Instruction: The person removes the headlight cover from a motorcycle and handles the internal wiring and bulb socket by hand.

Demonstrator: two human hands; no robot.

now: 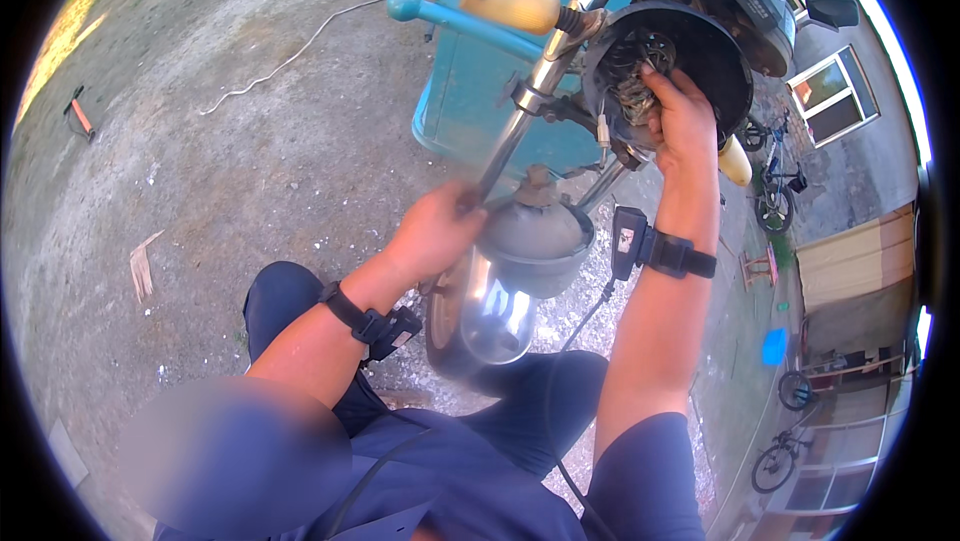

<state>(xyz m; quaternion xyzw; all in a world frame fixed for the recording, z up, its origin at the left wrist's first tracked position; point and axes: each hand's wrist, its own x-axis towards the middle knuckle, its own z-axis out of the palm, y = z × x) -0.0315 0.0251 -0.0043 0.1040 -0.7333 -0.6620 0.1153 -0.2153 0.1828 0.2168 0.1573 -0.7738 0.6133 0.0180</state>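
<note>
Head view: a motorcycle front end is seen from above, with the person crouched before it on a gravel-strewn concrete floor (250, 161). The right hand (683, 121) is raised into the open headlight housing (690, 51), a round black shell at the top of the fork; its fingers are curled against the bundle of wires (632, 91) inside the shell. Whether a wire is pinched between the fingers cannot be told.

The left hand (435, 231) is closed around a slim tool (495, 166), a dark shaft that is blurred, held beside the chrome fork tube (535, 91). Just below the left hand, the chrome front mudguard (495, 316) is seen over the front wheel (440, 326).

A tan handlebar grip (510, 3) projects to the left of the housing. Behind the fork stands a teal metal box (470, 81). A black strap device is worn on each wrist. A white cable (300, 46) lies across the floor at upper left. Bicycles (775, 191) stand at the right, near a building wall.
</note>
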